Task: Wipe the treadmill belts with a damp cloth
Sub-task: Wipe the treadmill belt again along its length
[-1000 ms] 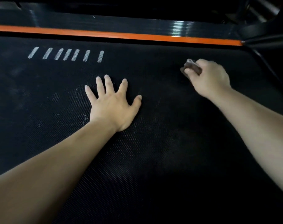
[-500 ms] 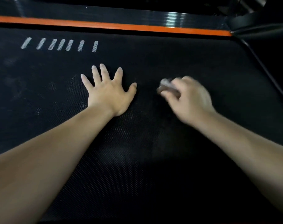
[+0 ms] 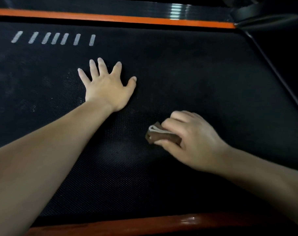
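Treadmill belt: black, textured, between orange rails | your left hand: fingers spread, palm flat on belt | your right hand: fingers curled round cloth | cloth: brown, folded, pressed on belt, right of your left wrist.

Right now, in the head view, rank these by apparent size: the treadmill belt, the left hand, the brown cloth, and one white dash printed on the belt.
1. treadmill belt
2. left hand
3. brown cloth, partly hidden by the right hand
4. white dash, farthest from the camera
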`<state>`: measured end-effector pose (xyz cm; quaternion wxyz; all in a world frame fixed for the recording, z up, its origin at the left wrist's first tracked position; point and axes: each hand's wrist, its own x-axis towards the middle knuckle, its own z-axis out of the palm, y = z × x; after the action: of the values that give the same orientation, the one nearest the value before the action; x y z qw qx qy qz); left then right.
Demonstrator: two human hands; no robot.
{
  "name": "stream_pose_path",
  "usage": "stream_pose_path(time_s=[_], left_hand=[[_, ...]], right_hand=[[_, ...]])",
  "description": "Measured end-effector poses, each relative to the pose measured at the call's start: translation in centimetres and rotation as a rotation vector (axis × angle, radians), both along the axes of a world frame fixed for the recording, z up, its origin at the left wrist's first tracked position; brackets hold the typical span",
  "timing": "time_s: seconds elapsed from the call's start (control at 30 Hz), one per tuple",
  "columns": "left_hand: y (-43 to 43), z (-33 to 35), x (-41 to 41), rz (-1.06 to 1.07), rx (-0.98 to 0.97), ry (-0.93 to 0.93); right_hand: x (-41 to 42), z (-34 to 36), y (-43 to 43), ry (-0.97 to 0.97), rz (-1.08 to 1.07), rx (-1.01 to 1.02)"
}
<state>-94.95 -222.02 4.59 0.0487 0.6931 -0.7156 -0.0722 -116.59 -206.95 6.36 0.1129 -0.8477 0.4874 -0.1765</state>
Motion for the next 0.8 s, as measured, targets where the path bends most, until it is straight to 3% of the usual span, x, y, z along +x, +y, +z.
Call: stream_pose_path(time_s=[0.07, 0.17, 0.2, 0.37, 0.43, 0.57, 0.7, 0.8], left_hand=[[0.1, -0.1, 0.1, -0.009, -0.015, 0.019], [0.1, -0.1, 0.1, -0.021, -0.027, 0.042], [0.1, -0.1, 0.1, -0.017, -0.030, 0.043], [0.2, 0.1, 0.0, -0.013, -0.027, 0.054], [0.5, 0.4, -0.2, -0.020, -0.040, 0.082], [1.2, 1.2, -3.2, -0.105, -0.050, 0.149], [1.2, 1.6, -7.8, -0.129, 0.009, 0.258], [1.3, 0.5, -8.9, -0.132, 0.020, 0.133]], right_hand=[[-2.5, 0.2, -2.1, 0.032, -0.101, -0.059], [-5.5, 0.4, -4.5, 0.056, -0.452, -0.085], [-5.3, 0.1, -4.0, 0.050, -0.459, -0.099], [-3.7, -0.2, 1.3, 0.021, -0.061, 0.002], [-5.4, -0.2, -0.8, 0.028, -0.118, -0.064], [-8.2, 0.1, -5.0, 0.045, -0.455, -0.102], [-6.0, 0.1, -1.3, 0.040, -0.202, -0.080], [-6.9, -0.1, -1.8, 0.024, -0.059, -0.029]])
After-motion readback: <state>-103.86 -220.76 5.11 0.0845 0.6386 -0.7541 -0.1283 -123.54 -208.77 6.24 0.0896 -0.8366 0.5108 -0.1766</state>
